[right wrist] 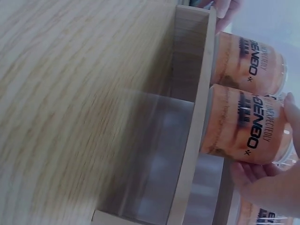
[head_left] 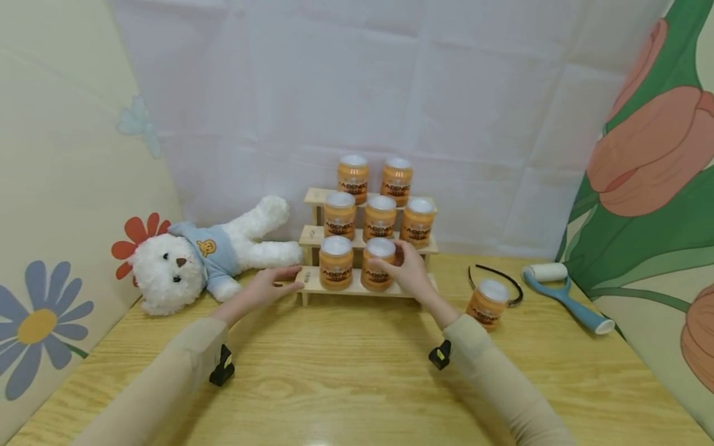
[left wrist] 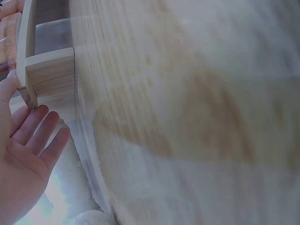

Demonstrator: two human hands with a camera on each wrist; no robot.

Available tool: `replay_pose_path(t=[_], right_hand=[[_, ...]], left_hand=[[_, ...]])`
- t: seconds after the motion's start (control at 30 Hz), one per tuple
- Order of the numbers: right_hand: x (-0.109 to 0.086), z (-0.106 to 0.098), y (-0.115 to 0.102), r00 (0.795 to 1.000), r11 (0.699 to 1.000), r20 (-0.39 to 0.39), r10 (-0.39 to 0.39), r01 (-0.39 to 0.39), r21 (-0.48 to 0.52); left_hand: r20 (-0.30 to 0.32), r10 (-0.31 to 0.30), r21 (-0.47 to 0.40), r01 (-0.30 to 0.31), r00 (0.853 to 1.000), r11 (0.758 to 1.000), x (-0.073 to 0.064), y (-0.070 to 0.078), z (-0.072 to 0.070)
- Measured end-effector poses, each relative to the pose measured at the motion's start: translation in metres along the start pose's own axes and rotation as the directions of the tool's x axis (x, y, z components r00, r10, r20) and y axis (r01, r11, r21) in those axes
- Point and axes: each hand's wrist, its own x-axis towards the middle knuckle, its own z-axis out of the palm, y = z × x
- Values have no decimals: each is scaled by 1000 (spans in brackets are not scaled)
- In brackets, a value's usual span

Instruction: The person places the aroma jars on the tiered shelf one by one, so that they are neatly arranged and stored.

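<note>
A three-step wooden display stand holds orange jars with pale lids: two on top, three in the middle, two at the bottom. My right hand grips the right-hand jar of the bottom step, thumb across its front and fingers at its side and back. In the right wrist view this jar stands on the step right beside its neighbour jar. At the stand's left end, my left hand touches the bottom step's corner. Its fingers are extended loosely under the board in the left wrist view.
Another orange jar stands on the table to the right, by a black headband. Farther right lies a blue-handled lint roller. A white plush toy lies on its side left of the stand. White cloth hangs behind.
</note>
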Motion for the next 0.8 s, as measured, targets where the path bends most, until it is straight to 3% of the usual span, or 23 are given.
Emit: replay_pose_path(t=[0.3,0.4,0.63,0.8], right_hand=[[-7,-19,-2,997,999,75,-10,13,-31],[-13,-36,-2,995,999,84,-45,46,-12],[-28,-81,2,997,996,81,19,-11,-91],[-38,-107,17,999,992,52,15,-9,-123]], left_hand=[[-19,11,19,-11,1000,1000,1,-1,1],[-25,17,9,-17,1000,1000,0,0,2],[-26,17,11,-16,1000,1000,0,2,0],[-14,28,19,-28,1000,999,0,3,1]])
